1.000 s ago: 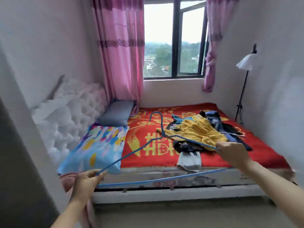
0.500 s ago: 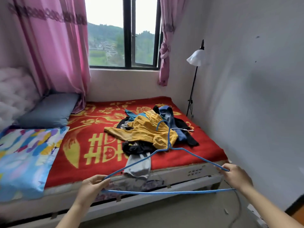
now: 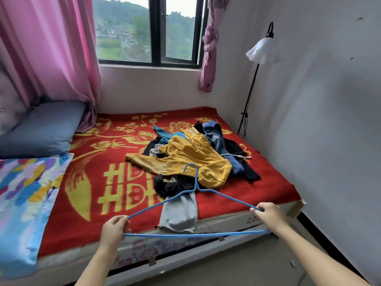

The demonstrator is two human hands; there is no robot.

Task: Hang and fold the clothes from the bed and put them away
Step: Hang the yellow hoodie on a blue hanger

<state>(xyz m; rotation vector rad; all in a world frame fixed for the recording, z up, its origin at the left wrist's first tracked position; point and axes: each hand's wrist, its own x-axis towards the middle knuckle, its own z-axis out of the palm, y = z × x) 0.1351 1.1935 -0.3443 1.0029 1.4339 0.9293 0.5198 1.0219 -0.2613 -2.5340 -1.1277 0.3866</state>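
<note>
Hanger (image 3: pixel 195 234), one, blue, in curled fingers (image 3: pixel 120 219) of left hand (image 3: pixel 113 227) and right hand (image 3: pixel 270 216); one clothes pile (image 3: pixel 185 159)

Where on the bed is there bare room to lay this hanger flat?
Widest bare patch: red blanket between the patterned pillow and the clothes pile. A narrower strip lies behind the pile, below the window. Crowded: the pile on the right half, with a grey garment hanging over the front edge.
</note>
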